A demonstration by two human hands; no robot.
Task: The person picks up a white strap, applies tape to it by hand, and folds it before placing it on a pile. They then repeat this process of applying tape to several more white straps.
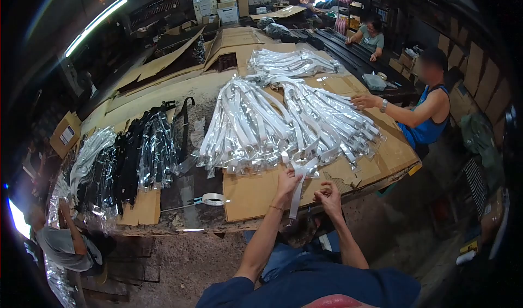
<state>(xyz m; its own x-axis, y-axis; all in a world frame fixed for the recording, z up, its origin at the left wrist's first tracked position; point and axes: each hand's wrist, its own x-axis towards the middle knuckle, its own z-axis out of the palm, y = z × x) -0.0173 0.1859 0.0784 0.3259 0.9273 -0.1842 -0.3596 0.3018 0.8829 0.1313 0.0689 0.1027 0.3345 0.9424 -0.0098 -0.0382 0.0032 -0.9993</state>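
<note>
My left hand [287, 182] is at the front edge of the table, its fingers closed on a white strap [296, 199]. The strap hangs down past the table edge, with a dark metal-looking end at the bottom. Clear plastic film [305, 167] lies at the strap's upper part, just beyond my fingers. To the right, apart from the strap, my right hand [328, 197] has its fingers curled together; whatever they may hold is too small to make out. Right beyond both hands lies a large heap of white straps in clear plastic sleeves [248, 125].
Flattened cardboard [253, 196] covers the tabletop. Black straps in plastic [155, 147] lie at left, near a white tape roll [213, 199]. A person in blue [430, 112] touches the heap from the right; another person [68, 248] is at the left edge.
</note>
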